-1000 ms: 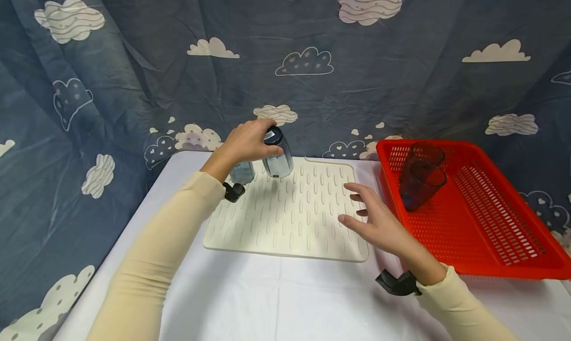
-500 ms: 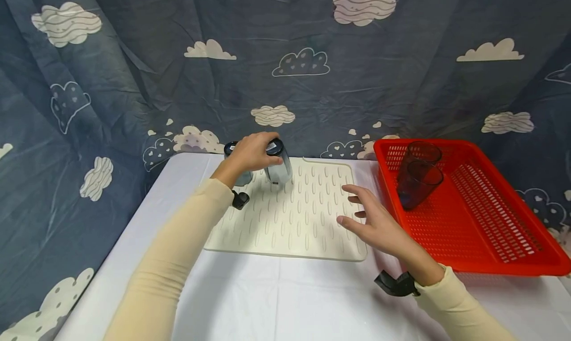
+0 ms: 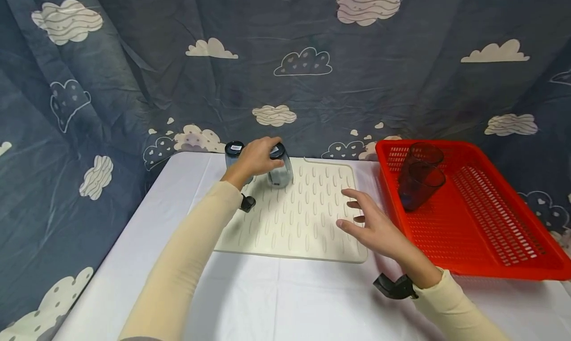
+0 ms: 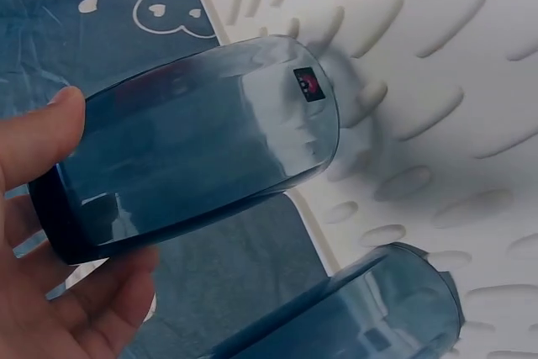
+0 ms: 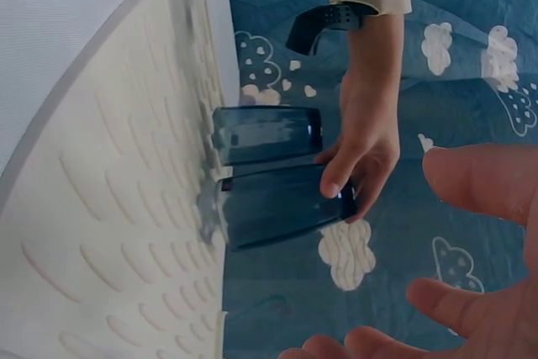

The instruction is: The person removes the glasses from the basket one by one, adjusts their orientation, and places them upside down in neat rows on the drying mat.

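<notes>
My left hand (image 3: 255, 158) grips a blue-tinted drinking glass (image 3: 281, 176) near its dark, thick base. This glass is upside down, its rim down at the back of the cream ribbed mat (image 3: 290, 232); a small dark label shows near the rim in the left wrist view. Just left of it stands a second upside-down blue glass (image 3: 232, 153), partly hidden by the hand in the head view and seen whole in the right wrist view as a glass (image 5: 265, 134) beside the held one. Over the mat's right edge hovers my right hand (image 3: 376, 229), fingers spread and relaxed, holding nothing.
At the right stands a red perforated plastic basket (image 3: 477, 269), with two dark blue glasses (image 3: 419, 185) leaning at its left side. A white cloth (image 3: 267, 301) covers the table. Behind hangs a dark blue curtain (image 3: 250, 93) with cloud prints.
My left hand has lowered the glass to the mat, straightening it from a tilt. More of the second glass's base shows now. The right hand has stayed almost in place.
</notes>
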A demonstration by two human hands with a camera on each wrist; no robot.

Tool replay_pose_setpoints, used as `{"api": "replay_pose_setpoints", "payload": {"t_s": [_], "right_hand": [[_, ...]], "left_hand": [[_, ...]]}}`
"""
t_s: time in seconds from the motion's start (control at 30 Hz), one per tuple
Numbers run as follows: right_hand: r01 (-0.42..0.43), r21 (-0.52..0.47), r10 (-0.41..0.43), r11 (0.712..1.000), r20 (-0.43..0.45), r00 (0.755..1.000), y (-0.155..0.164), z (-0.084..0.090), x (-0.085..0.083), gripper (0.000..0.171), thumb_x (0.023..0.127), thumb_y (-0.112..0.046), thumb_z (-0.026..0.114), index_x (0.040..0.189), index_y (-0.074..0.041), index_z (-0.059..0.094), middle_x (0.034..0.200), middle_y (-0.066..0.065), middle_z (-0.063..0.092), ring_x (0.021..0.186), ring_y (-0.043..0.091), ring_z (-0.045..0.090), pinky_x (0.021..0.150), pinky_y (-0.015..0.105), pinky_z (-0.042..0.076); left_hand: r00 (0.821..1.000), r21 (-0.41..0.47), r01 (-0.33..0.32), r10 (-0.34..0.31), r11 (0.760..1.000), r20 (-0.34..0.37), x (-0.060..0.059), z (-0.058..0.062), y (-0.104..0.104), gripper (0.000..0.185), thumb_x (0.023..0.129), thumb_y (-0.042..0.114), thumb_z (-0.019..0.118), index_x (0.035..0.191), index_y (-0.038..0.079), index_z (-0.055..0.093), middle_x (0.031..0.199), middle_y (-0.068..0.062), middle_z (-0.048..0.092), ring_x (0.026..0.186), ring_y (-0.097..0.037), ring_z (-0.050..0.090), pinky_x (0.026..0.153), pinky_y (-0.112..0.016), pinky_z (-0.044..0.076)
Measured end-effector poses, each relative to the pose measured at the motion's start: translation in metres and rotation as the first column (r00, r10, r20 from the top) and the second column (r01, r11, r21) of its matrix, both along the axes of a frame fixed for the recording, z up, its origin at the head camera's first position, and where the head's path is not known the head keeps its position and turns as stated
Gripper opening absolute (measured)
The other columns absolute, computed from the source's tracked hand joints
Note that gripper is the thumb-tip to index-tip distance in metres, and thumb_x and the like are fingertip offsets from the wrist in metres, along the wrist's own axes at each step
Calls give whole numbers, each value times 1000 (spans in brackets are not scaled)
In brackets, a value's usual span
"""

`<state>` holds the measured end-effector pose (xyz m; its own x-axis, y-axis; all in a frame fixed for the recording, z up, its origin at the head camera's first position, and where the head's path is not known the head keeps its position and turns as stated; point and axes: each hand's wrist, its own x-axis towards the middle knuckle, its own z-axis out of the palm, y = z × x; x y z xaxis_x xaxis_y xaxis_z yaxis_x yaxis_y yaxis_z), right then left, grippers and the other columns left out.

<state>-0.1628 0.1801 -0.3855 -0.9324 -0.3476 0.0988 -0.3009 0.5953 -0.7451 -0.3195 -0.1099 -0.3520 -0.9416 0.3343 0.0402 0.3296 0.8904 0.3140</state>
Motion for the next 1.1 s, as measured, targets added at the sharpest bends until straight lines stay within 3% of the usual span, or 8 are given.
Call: {"api": "replay_pose_setpoints", "payload": {"t_s": [0.4,0.8,1.1], "right_hand": [[6,12,-6,1000,-3,1000,4,2,-1,66,92,-20,66,148,-7,34,149,22,39,130,43,49,99,59,50],[25,44,-26,999,24,999,5,3,0,70,91,-23,67,150,-10,32,152,20,36,132,43,47,100,59,49],[24,48,-26,999,37,999,5,2,0,72,91,-25,68,150,-10,31,152,20,35,132,43,46,100,59,49]], "left_hand": [[999,-26,42,-41,999,13,-10,-7,9,70,91,37,71,151,20,41,152,-7,49,136,-28,50,111,-47,44],[999,-52,13,-10,999,48,-12,-6,9,68,92,36,70,152,23,40,151,-7,49,133,-28,52,106,-47,47],[997,-26,-3,6,1000,83,-13,-10,9,70,93,35,67,155,23,36,154,-8,44,138,-30,47,111,-48,43]]}}
